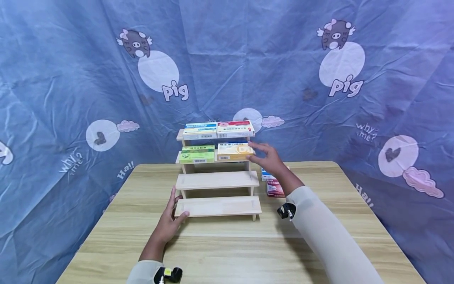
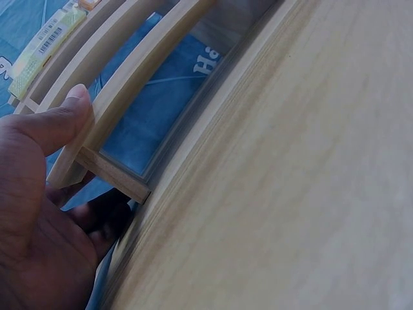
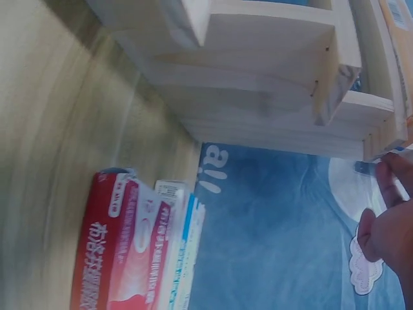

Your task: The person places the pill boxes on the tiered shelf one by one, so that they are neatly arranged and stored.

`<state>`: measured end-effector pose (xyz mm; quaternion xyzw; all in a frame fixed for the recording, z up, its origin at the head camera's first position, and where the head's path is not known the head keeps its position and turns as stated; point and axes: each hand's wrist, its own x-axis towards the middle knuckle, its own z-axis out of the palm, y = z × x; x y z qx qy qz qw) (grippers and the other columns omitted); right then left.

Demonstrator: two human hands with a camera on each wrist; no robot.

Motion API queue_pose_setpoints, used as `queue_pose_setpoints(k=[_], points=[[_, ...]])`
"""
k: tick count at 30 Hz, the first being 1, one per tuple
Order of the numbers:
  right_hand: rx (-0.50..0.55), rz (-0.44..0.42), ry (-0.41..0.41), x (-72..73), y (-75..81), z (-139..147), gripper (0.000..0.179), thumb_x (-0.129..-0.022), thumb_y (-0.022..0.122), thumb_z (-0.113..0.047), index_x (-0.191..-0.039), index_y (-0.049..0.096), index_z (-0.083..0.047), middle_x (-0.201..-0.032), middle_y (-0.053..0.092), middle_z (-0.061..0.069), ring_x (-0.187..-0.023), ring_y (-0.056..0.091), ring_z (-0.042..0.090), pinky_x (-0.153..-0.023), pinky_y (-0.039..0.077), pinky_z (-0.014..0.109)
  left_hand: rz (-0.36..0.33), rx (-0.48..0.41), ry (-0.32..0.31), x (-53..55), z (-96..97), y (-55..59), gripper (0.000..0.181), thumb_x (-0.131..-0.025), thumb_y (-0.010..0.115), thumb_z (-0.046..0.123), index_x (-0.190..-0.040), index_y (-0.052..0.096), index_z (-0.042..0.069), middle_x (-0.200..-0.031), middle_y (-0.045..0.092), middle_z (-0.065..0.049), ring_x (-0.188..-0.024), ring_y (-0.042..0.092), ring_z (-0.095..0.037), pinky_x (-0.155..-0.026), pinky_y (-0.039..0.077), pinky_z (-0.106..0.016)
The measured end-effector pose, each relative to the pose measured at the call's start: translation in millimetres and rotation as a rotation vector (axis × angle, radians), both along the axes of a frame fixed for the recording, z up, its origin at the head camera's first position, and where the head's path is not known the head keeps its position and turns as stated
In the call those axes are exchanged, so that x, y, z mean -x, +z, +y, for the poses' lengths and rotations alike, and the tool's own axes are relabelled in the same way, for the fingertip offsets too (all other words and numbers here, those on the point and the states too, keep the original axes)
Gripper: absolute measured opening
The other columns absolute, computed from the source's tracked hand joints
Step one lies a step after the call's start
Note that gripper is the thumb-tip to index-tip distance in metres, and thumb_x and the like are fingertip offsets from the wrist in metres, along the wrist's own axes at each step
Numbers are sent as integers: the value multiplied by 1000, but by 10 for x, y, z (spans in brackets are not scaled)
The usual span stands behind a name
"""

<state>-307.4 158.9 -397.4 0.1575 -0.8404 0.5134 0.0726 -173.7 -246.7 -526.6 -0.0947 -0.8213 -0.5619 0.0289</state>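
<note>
A pale wooden stepped display rack point(image 1: 218, 179) stands on the table. My left hand point(image 1: 170, 221) grips the left end of its lowest step; in the left wrist view the thumb point(image 2: 76, 103) lies on the step's edge with the other fingers below. My right hand point(image 1: 267, 157) pinches the right end of a yellow-and-white medicine box point(image 1: 234, 151) on the second tier from the top. A green medicine box point(image 1: 197, 154) lies left of it. On the top tier sit a blue-and-white box point(image 1: 200, 130) and a red-and-white box point(image 1: 235, 129).
Right of the rack, partly behind my right forearm, are a red-and-pink medicine box point(image 1: 274, 188) and a blue-and-white box point(image 3: 187, 248) beside it. A blue printed cloth point(image 1: 227, 71) hangs behind the table point(image 1: 227, 252).
</note>
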Motion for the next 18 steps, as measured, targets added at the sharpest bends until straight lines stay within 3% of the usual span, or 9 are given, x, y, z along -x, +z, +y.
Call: queue_pose_setpoints(k=[6, 9, 13, 18], points=[[62, 48, -23, -9, -68, 85, 63, -103, 77, -32, -162, 56, -24, -170, 50, 16, -159, 41, 41, -125, 33, 69, -2, -8, -4, 2, -14, -10, 107, -108, 71, 19, -177, -9, 28, -175, 35, -26, -155, 47, -51, -110, 49, -24], [90, 64, -43, -19, -89, 140, 60, -106, 73, -33, -162, 56, -20, -167, 54, 14, -155, 47, 39, -117, 41, 60, 0, -4, -3, 3, -15, -4, 107, -108, 71, 20, -177, -9, 30, -175, 35, -25, -155, 46, -51, -112, 49, -27], [123, 56, -50, -48, -110, 223, 63, -109, 69, -33, -166, 49, -15, -165, 57, 15, -154, 51, 38, -110, 43, 48, 4, 0, -5, -1, -13, 13, 107, -108, 72, 20, -177, -9, 31, -175, 35, -26, -155, 46, -51, -114, 50, -35], [135, 26, -67, -86, -145, 325, 69, -110, 68, -36, -170, 42, -14, -163, 58, 14, -155, 51, 39, -115, 42, 50, 2, -8, -13, -7, -12, 18, 106, -108, 71, 19, -177, -9, 32, -175, 35, -26, -154, 48, -51, -106, 50, -19]])
